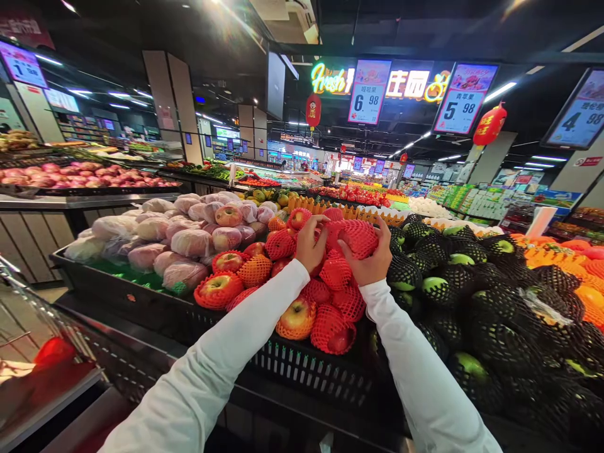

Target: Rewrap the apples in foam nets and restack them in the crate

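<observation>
Both hands are over a pile of apples wrapped in red and orange foam nets. My right hand is closed around an apple in a red foam net, its thumb below and its fingers at the far right side. At the left end of that same net, my left hand has its fingers curled and its thumb pressed in; part of its grip is hidden. More netted apples lie directly beneath both hands, in a black crate.
Plastic-wrapped fruit fills the crate's left side. Green fruit in black nets is heaped on the right. A metal shopping cart stands at the lower left. Price screens hang overhead, and red onions lie at far left.
</observation>
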`<action>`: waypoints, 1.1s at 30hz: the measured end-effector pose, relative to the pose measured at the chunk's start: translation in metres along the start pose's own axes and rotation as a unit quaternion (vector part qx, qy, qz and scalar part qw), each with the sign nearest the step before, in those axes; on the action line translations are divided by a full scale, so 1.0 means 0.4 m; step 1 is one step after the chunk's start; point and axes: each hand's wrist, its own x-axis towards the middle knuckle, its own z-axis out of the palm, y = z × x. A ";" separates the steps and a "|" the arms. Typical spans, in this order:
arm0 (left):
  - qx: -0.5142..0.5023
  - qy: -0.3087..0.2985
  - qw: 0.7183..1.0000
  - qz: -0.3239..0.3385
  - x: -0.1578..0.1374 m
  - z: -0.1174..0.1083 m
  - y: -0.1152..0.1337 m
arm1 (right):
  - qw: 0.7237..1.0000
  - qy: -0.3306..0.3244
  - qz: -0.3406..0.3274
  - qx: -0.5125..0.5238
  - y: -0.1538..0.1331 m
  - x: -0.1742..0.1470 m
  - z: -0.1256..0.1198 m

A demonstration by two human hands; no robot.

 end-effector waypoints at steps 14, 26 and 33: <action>-0.066 -0.197 0.969 0.131 -0.009 0.010 -0.004 | 0.978 0.027 0.190 0.085 0.024 -0.001 0.021; 0.048 -0.187 0.976 0.098 -0.012 0.002 0.003 | 0.981 -0.080 0.169 0.051 0.035 -0.016 0.024; 0.066 0.037 0.996 -0.039 0.032 -0.001 0.008 | 0.982 -0.052 0.100 -0.149 0.089 -0.007 0.017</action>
